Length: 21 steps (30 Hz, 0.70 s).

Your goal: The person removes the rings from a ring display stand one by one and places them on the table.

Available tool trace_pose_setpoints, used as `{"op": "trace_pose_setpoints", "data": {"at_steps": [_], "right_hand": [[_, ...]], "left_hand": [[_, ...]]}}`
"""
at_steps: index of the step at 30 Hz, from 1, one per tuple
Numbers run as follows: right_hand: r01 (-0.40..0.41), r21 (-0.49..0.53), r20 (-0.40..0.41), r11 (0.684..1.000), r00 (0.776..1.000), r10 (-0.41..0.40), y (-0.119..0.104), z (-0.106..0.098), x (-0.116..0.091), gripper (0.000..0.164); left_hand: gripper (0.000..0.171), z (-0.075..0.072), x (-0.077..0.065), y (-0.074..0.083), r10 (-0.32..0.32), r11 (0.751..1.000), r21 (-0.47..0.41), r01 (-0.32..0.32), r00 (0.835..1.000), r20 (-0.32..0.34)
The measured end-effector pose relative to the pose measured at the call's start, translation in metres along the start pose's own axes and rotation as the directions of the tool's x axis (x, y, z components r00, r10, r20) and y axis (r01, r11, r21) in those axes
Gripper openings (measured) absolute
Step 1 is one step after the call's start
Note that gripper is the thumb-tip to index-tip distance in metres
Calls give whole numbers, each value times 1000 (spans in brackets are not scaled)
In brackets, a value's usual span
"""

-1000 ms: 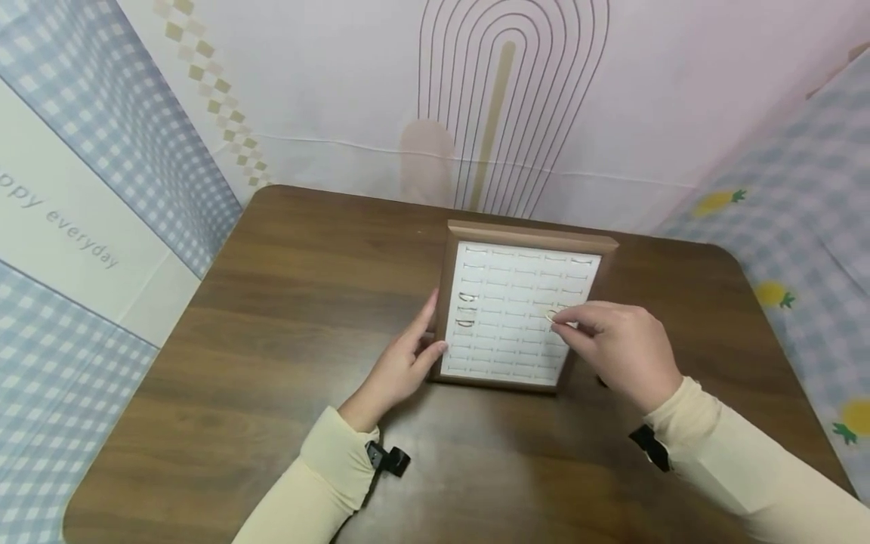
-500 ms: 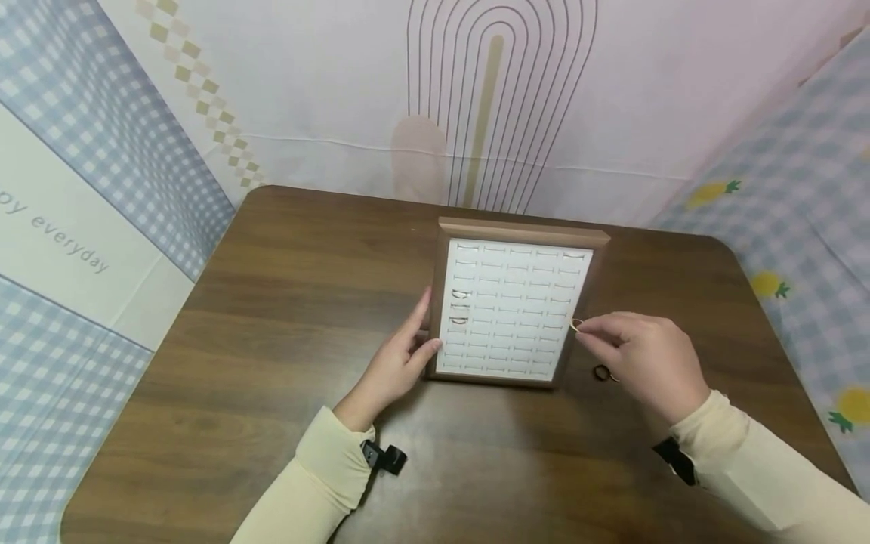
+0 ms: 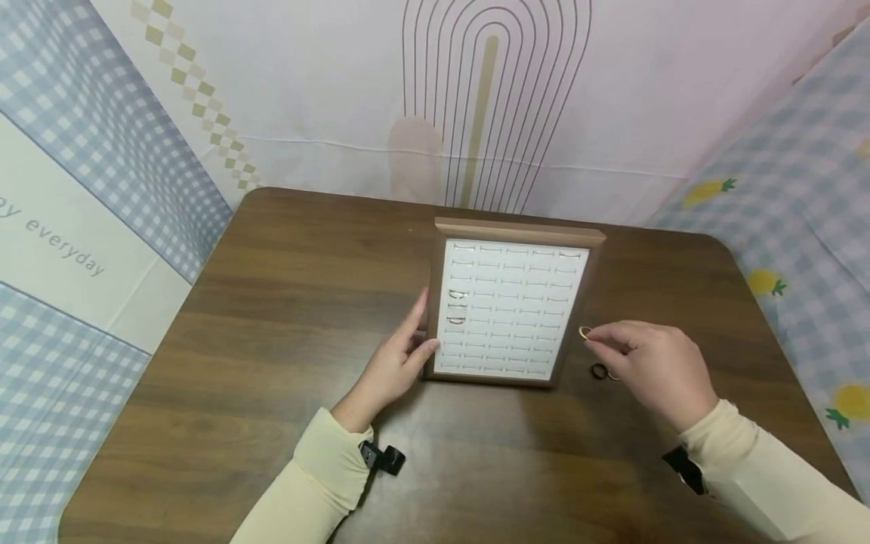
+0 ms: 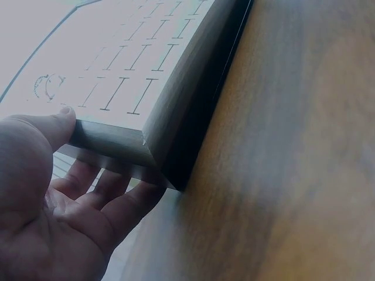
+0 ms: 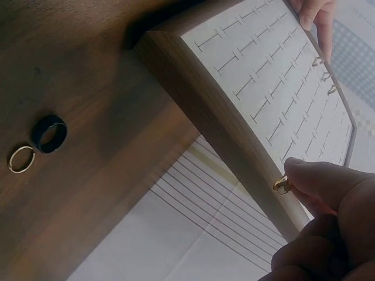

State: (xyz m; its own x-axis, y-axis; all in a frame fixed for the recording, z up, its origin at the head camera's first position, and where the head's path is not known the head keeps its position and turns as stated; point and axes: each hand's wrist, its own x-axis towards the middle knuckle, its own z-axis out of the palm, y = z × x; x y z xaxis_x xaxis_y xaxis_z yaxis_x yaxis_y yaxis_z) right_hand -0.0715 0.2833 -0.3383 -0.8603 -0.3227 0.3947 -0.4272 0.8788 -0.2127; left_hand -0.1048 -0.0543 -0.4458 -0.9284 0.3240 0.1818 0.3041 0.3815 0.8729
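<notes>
A ring display board [image 3: 510, 313] with a wooden frame and a white slotted pad stands tilted back on the table. My left hand [image 3: 387, 370] grips its left side, thumb on the front and fingers behind, as the left wrist view shows. Several slots down the pad's left column, three rings [image 3: 457, 307] are set in one above another. Just off the board's right side, my right hand [image 3: 654, 370] pinches a gold ring [image 5: 282, 185] between thumb and index finger. On the table below that hand lie a black ring [image 5: 49, 134] and a thin gold ring [image 5: 21, 159].
The brown wooden table [image 3: 285, 302] has rounded far corners. Behind it hangs a pale patterned cloth [image 3: 326, 91], with blue checked cloth [image 3: 782, 196] at both sides. A small black camera [image 3: 384, 458] is strapped to the left wrist.
My right hand has drawn back from the front of the pad to the right, still pinching the gold ring. The two rings on the table have come into sight. The left hand keeps its grip.
</notes>
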Motion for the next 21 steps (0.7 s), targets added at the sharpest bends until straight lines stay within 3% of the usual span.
{"op": "trace_pose_setpoints", "data": {"at_steps": [21], "right_hand": [[-107, 2, 60, 994, 992, 106, 12, 2, -19, 9]], "left_hand": [[79, 0, 0, 0, 4, 1000, 15, -4, 1000, 2]]}}
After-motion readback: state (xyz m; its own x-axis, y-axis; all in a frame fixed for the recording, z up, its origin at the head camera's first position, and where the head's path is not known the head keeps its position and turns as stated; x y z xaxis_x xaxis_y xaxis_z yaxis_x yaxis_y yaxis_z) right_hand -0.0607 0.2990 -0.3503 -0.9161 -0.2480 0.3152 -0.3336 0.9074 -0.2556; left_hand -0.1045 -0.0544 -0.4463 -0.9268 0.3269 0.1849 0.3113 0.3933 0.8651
